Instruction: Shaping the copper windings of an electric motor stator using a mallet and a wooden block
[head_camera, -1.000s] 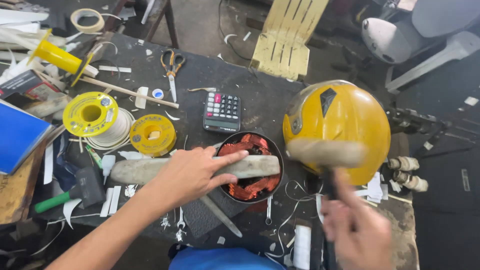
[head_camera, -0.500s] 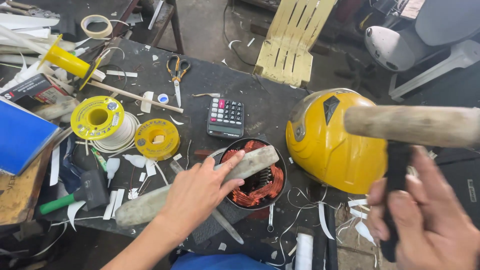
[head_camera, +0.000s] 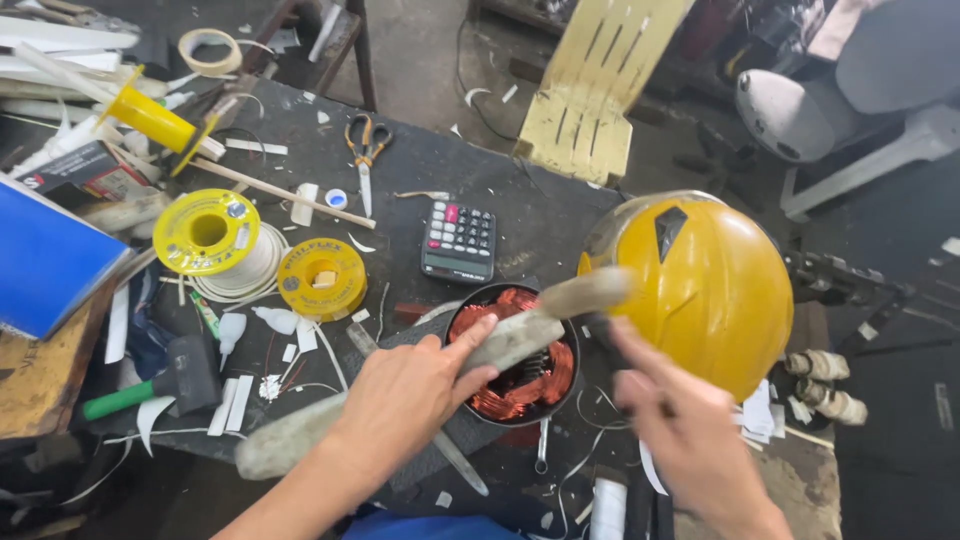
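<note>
A round black stator (head_camera: 512, 352) wound with copper coils sat near the front of a cluttered dark workbench (head_camera: 540, 215). Just right of it, almost touching, stood a large yellow helmet (head_camera: 700, 285). Behind the stator lay a dark calculator (head_camera: 459, 241), and further back a pair of scissors (head_camera: 365, 150). To the stator's left lay two flat yellow spools (head_camera: 322, 278), the farther one resting on a coil of white cord. A blue box (head_camera: 45, 260) lay far to the left at the bench edge.

A long grey wooden rod (head_camera: 480, 350) lay slanted across the stator's top. The left hand (head_camera: 405, 395) pressed down on the rod beside the stator, fingers curled over it. The right hand (head_camera: 680, 430), blurred, hovered in front of the helmet; whether it gripped anything could not be told.

The nearer spool carried a round yellow label with dark print.
</note>
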